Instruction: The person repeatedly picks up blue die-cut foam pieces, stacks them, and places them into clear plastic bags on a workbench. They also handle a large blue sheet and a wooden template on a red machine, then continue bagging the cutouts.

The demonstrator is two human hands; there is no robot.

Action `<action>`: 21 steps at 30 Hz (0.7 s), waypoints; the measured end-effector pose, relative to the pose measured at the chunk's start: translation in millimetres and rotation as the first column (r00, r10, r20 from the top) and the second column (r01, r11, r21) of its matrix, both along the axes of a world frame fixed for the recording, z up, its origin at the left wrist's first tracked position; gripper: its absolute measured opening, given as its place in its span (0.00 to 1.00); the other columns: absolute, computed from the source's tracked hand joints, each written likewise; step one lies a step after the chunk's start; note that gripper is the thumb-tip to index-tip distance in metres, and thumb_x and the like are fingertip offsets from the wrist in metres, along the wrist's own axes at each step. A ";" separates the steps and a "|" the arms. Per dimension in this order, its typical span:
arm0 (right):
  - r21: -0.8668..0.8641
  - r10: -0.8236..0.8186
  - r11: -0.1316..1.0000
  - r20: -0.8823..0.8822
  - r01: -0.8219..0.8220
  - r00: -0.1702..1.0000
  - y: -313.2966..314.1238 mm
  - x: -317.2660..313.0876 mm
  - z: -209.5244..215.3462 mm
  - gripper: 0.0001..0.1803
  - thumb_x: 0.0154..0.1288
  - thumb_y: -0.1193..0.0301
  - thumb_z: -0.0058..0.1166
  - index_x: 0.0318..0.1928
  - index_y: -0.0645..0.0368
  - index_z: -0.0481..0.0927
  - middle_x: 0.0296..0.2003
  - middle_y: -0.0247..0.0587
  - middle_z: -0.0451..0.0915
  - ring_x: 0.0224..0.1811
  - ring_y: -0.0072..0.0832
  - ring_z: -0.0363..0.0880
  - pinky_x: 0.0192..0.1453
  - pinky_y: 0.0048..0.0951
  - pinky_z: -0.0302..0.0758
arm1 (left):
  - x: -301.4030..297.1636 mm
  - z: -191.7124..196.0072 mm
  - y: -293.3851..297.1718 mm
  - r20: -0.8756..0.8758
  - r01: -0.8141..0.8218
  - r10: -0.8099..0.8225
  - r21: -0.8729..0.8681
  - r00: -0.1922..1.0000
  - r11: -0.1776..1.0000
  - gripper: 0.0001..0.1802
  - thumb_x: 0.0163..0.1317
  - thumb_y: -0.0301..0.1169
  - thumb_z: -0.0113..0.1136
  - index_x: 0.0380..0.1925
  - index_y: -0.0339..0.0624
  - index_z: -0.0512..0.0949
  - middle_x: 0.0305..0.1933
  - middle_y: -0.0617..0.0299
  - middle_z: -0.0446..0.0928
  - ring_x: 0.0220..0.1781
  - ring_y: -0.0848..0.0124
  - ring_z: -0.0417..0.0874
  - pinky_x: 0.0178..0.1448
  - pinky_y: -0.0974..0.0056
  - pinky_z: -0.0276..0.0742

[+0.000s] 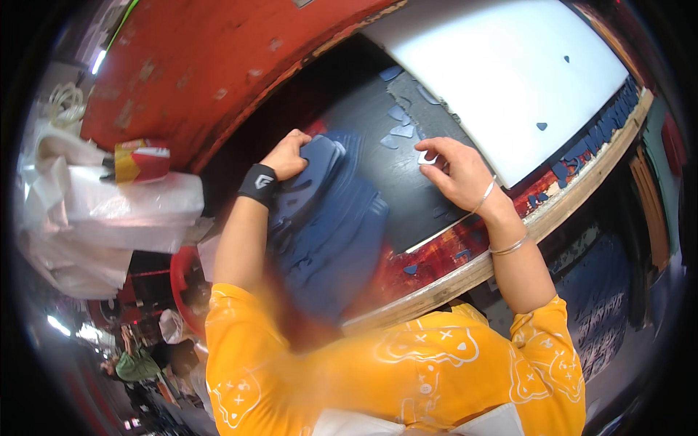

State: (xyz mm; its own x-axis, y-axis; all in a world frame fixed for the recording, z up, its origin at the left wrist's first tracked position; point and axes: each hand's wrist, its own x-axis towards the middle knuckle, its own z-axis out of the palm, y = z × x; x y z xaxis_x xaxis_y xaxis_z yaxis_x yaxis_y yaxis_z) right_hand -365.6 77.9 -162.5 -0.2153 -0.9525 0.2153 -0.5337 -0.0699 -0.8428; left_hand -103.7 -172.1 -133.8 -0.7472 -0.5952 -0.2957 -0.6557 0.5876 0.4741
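Observation:
A pile of dark blue, flat cut-out pieces with curved edges lies in front of me, a little left of the middle. At its far left corner my left hand, with a black wristband, has its fingers curled on the edge of an upper blue piece. To the right, over a dark board, my right hand pinches a small white piece between thumb and fingers. Small blue scraps lie on the board just beyond it.
A large white board lies at the far right with small blue bits on it. More blue scraps line the wooden table edge. A worn red panel rises at the far left, beside plastic-wrapped bundles and a red-yellow box.

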 end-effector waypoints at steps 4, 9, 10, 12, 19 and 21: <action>0.025 -0.002 1.000 -0.053 0.003 0.999 -4.4 -3.3 -5.4 0.15 0.60 0.69 0.55 0.47 0.59 0.78 0.39 0.48 0.80 0.41 0.43 0.79 0.49 0.38 0.75 | -13.5 -11.8 -12.3 0.093 -0.079 0.066 0.147 0.993 0.986 0.31 0.46 0.21 0.56 0.55 0.35 0.68 0.50 0.52 0.75 0.55 0.63 0.76 0.63 0.65 0.67; 0.034 0.016 0.999 -0.072 -0.013 0.997 -8.3 -2.3 -4.8 0.16 0.59 0.68 0.55 0.47 0.59 0.78 0.39 0.48 0.80 0.43 0.44 0.79 0.49 0.38 0.75 | -25.6 13.2 -7.3 0.356 -0.087 -0.024 0.292 0.934 0.952 0.32 0.45 0.25 0.59 0.55 0.31 0.71 0.44 0.50 0.79 0.49 0.62 0.80 0.58 0.65 0.71; 0.050 0.017 0.999 -0.087 -0.012 0.996 -8.8 -1.7 -4.3 0.16 0.59 0.69 0.55 0.47 0.59 0.78 0.39 0.48 0.80 0.43 0.44 0.79 0.49 0.38 0.75 | -24.7 14.9 -3.6 0.332 -0.103 0.000 0.294 0.943 0.950 0.31 0.45 0.25 0.58 0.54 0.30 0.71 0.44 0.50 0.80 0.47 0.62 0.80 0.57 0.66 0.71; 0.054 0.034 0.998 -0.094 -0.029 0.995 -9.4 -0.8 -3.6 0.15 0.59 0.69 0.56 0.47 0.59 0.78 0.39 0.48 0.80 0.43 0.43 0.79 0.49 0.38 0.75 | -17.2 15.5 4.8 0.225 -0.135 0.058 0.346 0.973 0.928 0.31 0.44 0.23 0.56 0.54 0.30 0.71 0.43 0.52 0.80 0.46 0.65 0.80 0.57 0.67 0.71; 0.110 0.073 0.992 -0.102 -0.061 0.992 -11.9 2.1 -7.2 0.16 0.59 0.68 0.57 0.47 0.60 0.78 0.37 0.47 0.80 0.42 0.42 0.80 0.48 0.37 0.75 | 26.6 30.8 28.6 -0.109 -0.075 0.114 0.312 0.988 0.947 0.32 0.43 0.18 0.53 0.55 0.30 0.70 0.46 0.57 0.78 0.48 0.71 0.76 0.56 0.70 0.70; 0.081 0.098 0.992 -0.042 -0.094 0.994 -9.3 2.5 -4.0 0.17 0.59 0.67 0.58 0.48 0.60 0.79 0.37 0.46 0.81 0.41 0.39 0.80 0.49 0.36 0.75 | 42.9 41.7 38.7 -0.268 -0.030 0.093 0.231 0.959 0.973 0.32 0.43 0.18 0.53 0.55 0.31 0.70 0.46 0.57 0.78 0.48 0.71 0.76 0.55 0.70 0.71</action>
